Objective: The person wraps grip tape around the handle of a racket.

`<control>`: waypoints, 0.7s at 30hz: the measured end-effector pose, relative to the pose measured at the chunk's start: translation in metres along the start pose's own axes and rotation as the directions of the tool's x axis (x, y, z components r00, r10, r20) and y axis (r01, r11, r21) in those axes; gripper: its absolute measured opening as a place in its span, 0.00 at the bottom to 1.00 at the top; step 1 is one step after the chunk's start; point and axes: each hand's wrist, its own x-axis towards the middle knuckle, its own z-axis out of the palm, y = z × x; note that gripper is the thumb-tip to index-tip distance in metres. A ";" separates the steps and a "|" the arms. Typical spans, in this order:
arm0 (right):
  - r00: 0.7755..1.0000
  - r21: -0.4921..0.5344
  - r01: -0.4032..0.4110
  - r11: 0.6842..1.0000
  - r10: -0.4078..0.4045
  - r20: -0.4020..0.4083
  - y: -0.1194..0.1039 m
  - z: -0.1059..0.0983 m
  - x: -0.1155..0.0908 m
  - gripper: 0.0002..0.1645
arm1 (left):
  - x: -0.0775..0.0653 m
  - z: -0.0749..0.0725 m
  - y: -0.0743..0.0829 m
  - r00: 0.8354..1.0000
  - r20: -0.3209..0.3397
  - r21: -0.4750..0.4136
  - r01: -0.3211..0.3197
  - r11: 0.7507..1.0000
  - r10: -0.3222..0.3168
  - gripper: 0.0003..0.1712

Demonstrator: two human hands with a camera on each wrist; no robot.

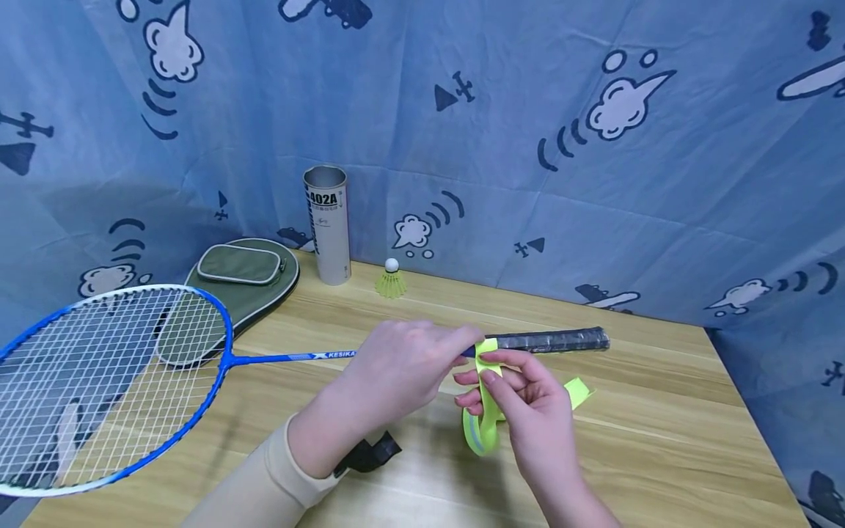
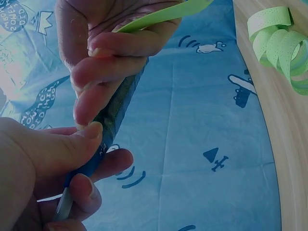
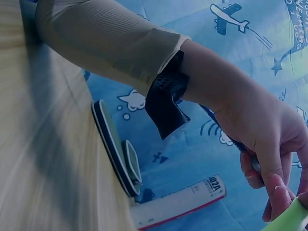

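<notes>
A screened-off table nook, room type unclear: wood-grain table point(image 1: 660, 425) beneath left hand point(image 1: 405, 367) and right hand point(image 1: 538, 411), printed blue cloth point(image 1: 488, 139) hanging beyond them.

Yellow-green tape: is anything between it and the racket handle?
Nothing visible: the upper end of the tape lies against the handle. The right hand pinches the tape; the left hand holds the racket alongside, not between.

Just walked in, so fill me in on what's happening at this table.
A person is working on a badminton racket. The left hand grips it where the shaft meets the handle, while the right hand pinches a yellow-green strip that crosses the handle's shaft end. The rest of the handle shows dark. Behind stand a tube and a shuttlecock, with a green bag nearby.
</notes>
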 end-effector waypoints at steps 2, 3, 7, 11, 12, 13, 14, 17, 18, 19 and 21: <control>1.000 0.003 0.001 1.000 -0.001 0.001 0.000 0.000 0.000 0.13 | 0.000 0.000 0.000 1.000 0.001 -0.004 -0.005 1.000 0.005 0.12; 1.000 0.005 0.001 1.000 -0.001 0.003 0.001 0.000 0.000 0.13 | 0.000 0.000 -0.001 1.000 0.002 -0.007 -0.007 1.000 0.007 0.11; 1.000 0.012 0.013 1.000 -0.013 0.010 0.003 0.000 -0.001 0.09 | -0.001 -0.002 -0.002 1.000 0.005 -0.026 -0.011 1.000 0.012 0.10; 0.999 0.055 0.036 0.998 -0.036 0.009 0.007 0.001 -0.003 0.07 | -0.002 -0.005 -0.004 1.000 -0.008 -0.056 -0.013 0.998 0.012 0.11; 0.999 0.066 0.037 0.997 -0.037 0.001 0.009 0.002 -0.003 0.08 | -0.002 -0.005 -0.004 1.000 -0.010 -0.068 -0.013 0.998 0.012 0.11; 0.999 0.078 0.035 0.996 -0.034 -0.011 0.010 0.003 -0.003 0.09 | -0.002 -0.005 -0.004 1.000 -0.013 -0.081 -0.013 0.997 0.012 0.11; 0.999 0.087 0.031 0.996 -0.029 -0.027 0.011 0.004 -0.003 0.10 | -0.002 -0.006 -0.004 1.000 -0.014 -0.095 -0.012 0.995 0.011 0.11; 0.997 0.111 0.023 0.994 -0.014 -0.077 0.013 0.008 -0.001 0.15 | -0.002 -0.010 -0.004 1.000 -0.010 -0.135 -0.010 0.991 0.009 0.11; 0.996 0.119 0.024 0.993 -0.013 -0.091 0.013 0.008 0.000 0.17 | -0.001 -0.011 -0.004 1.000 -0.001 -0.147 -0.007 0.989 0.007 0.10; 0.995 0.134 0.034 0.990 -0.021 -0.099 0.014 0.008 0.001 0.19 | -0.001 -0.013 -0.003 1.000 0.010 -0.159 -0.004 0.987 0.006 0.10; 0.996 0.181 0.059 0.982 -0.046 -0.078 0.015 0.007 0.003 0.25 | -0.001 -0.016 -0.002 0.999 0.036 -0.181 0.002 0.983 0.004 0.10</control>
